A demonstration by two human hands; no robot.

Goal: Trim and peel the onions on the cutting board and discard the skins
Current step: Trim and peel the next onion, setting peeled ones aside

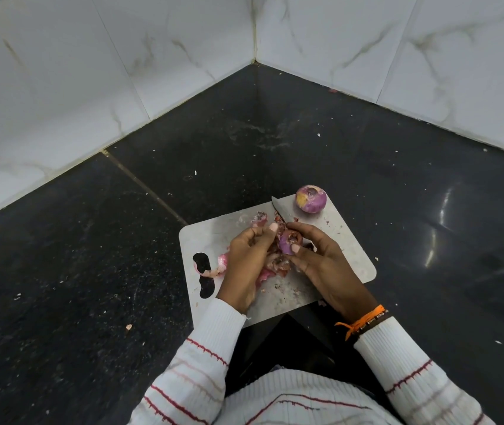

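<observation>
An onion (287, 243) is held over the middle of the cutting board (349, 256) by the right hand (321, 265), whose fingers and thumb are curled round it; the thumb tip is pressed against the purple flesh near its lower edge. The left hand (246, 262) is brought in close on the other side, its fingers bent and its thumb and forefinger pinched together just beside the top of the onion, apparently on a piece of skin, though what is pinched cannot be made out clearly.

The dark stone counter (91, 271) is set in a corner of white marbled wall tiles (45, 72), and small pale flecks are scattered over it. The grey cutting board is laid on the counter with a cut-out handle (203, 276) at its left end. White ribbed sleeves (204, 363) with red stripes are worn on both arms, and an orange thread band (364, 320) is tied round the right wrist.

A second, peeled onion (311, 199) is left at the far right corner of the board, apart from the hands. Loose pink skins (272, 265) are heaped on the board under and between the hands, with one curl (214, 269) lying at the handle hole. A knife (280, 208) is seen on the board beyond the fingers, only its blade showing.
</observation>
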